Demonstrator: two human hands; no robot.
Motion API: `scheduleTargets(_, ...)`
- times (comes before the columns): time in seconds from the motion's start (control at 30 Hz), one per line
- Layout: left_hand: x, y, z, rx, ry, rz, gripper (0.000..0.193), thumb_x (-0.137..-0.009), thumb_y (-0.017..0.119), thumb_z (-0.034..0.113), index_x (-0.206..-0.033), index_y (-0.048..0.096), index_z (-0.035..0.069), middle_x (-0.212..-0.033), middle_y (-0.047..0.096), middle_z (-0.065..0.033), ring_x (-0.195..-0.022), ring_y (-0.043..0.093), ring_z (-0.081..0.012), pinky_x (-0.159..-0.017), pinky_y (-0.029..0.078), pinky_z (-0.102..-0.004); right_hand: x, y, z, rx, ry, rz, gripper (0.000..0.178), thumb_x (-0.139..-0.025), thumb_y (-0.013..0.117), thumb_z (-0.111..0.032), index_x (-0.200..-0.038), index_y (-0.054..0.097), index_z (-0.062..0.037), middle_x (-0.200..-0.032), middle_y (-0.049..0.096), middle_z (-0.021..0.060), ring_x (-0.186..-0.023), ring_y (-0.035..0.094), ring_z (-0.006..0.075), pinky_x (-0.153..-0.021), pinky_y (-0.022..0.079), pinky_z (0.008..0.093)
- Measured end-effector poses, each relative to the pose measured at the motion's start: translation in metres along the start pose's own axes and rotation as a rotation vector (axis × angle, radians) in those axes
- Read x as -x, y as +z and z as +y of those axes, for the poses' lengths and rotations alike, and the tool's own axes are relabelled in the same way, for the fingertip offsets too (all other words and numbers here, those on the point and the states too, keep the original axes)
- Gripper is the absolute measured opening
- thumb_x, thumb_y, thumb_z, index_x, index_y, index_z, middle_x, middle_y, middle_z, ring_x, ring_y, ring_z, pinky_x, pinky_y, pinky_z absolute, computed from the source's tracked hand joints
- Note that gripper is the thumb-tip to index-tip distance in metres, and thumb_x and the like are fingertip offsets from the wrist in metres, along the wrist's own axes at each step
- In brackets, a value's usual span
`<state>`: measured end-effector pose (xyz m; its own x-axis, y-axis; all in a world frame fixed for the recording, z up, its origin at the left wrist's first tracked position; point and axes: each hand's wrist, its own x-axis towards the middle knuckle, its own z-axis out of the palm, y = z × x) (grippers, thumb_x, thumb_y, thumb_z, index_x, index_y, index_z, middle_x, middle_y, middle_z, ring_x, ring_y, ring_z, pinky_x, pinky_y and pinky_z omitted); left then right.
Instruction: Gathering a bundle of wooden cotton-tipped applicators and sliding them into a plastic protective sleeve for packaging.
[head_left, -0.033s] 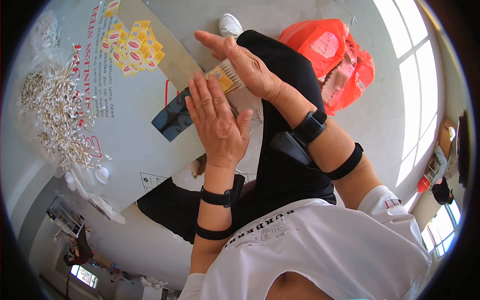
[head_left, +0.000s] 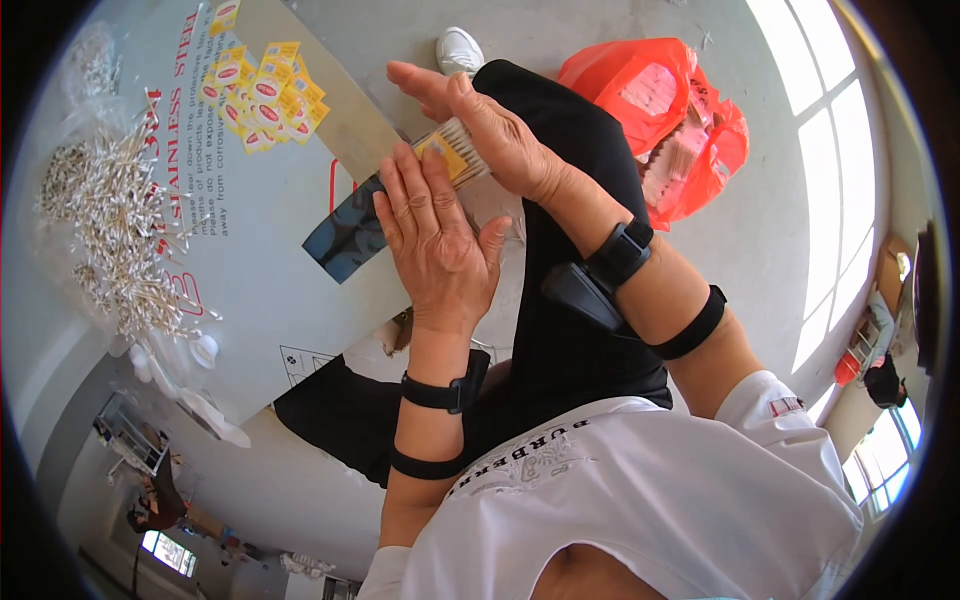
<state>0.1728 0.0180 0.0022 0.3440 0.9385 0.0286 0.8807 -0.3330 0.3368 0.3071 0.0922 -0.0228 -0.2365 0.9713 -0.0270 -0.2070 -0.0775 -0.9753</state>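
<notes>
Cotton swabs in a flat, pale bundle bearing a yellow rectangular label (head_left: pixel 452 152) lie between a person's bare hands, close to the right-hand edge of a broad grey worktop (head_left: pixel 275 265); whether the bundle overhangs that edge cannot be told, as the hands cover the corner. The left hand (head_left: pixel 438 250) is laid flat over the bundle's near part, its fingers straight and side by side, thumb spread away. The right hand (head_left: pixel 502 140) stands at the bundle's far end, fingers extended beyond it and thumb raised, the palm side turned toward the swabs. Beneath the left hand, a dark, glossy rectangular plate (head_left: pixel 345 235) juts leftward, its free end resting on the worktop. Farther left, a bare stretch of worktop separates the plate from a loose heap of white-tipped swabs (head_left: pixel 125 215) near the left edge. Toward the far edge, small yellow paper labels (head_left: pixel 270 95) form a scattered pile, well apart from both hands. Beyond the right-hand edge, a black-trousered leg (head_left: pixel 570 120) narrows the room beside the right hand; past the knee, a red plastic bag (head_left: pixel 620 75) holding pink packs (head_left: pixel 680 165) sits on the grey floor (head_left: pixel 770 150), with bare floor to its right.
</notes>
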Motion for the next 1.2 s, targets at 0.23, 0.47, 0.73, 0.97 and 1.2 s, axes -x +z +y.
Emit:
scheduleTargets(0.23, -0.003, 0.002, 0.010, -0.049, -0.026, -0.069, 0.090, -0.096, 0.040, 0.062, -0.153, 0.017, -0.004, -0.160, 0.013, -0.0252, -0.149, 0.010, -0.0412, -0.120, 0.010, -0.0519, -0.004, 0.000, -0.002, -0.100, 0.077, 0.027, 0.077, -0.101, 0.008, -0.062, -0.153, 0.031, -0.0110, -0.157, 0.034, 0.0090, -0.146, 0.028, 0.0223, -0.120, 0.020, 0.0382)
scheduleTargets(0.47, -0.008, 0.003, 0.008, -0.030, -0.027, -0.035, 0.093, -0.095, 0.041, 0.063, -0.153, 0.015, -0.005, -0.158, 0.015, -0.0281, -0.148, 0.012, -0.0438, -0.118, 0.014, -0.0541, -0.002, 0.000, -0.003, -0.287, 0.113, 0.007, 0.086, -0.095, 0.008, -0.071, -0.156, 0.023, -0.0113, -0.158, 0.029, 0.0124, -0.149, 0.022, 0.0244, -0.122, 0.015, 0.0384)
scheduleTargets(0.73, -0.011, -0.003, 0.005, -0.023, -0.020, 0.029, 0.087, -0.096, 0.049, 0.054, -0.153, 0.017, -0.003, -0.158, 0.018, -0.0265, -0.148, 0.014, -0.0421, -0.118, 0.015, -0.0543, -0.002, 0.002, -0.001, -0.413, 0.159, 0.022, 0.089, -0.094, 0.014, -0.074, -0.156, 0.021, -0.0111, -0.157, 0.030, 0.0172, -0.147, 0.025, 0.0286, -0.120, 0.022, 0.0401)
scheduleTargets(0.97, -0.052, -0.061, -0.039, 0.484, -0.007, -0.109, 0.053, -0.086, 0.068, 0.013, -0.133, 0.049, -0.001, -0.135, 0.052, -0.0182, -0.122, 0.052, -0.0322, -0.104, 0.041, -0.0415, 0.032, -0.007, -0.007, -0.597, 0.354, 0.269, 0.064, -0.089, 0.070, -0.026, -0.140, 0.042, 0.0030, -0.121, 0.063, 0.0173, -0.113, 0.061, 0.0250, -0.103, 0.045, 0.0362)
scheduleTargets(1.2, -0.128, -0.066, -0.051, 0.770, -0.021, -0.835, 0.030, -0.076, 0.072, 0.003, -0.104, 0.063, -0.002, -0.093, 0.068, -0.0118, -0.085, 0.064, -0.0188, -0.081, 0.052, -0.0316, 0.052, 0.028, -0.007, -0.347, 0.333, 0.457, 0.020, -0.077, 0.076, -0.005, -0.088, 0.063, 0.0034, -0.074, 0.060, 0.0013, -0.063, 0.053, 0.0069, -0.054, 0.043, 0.0238)
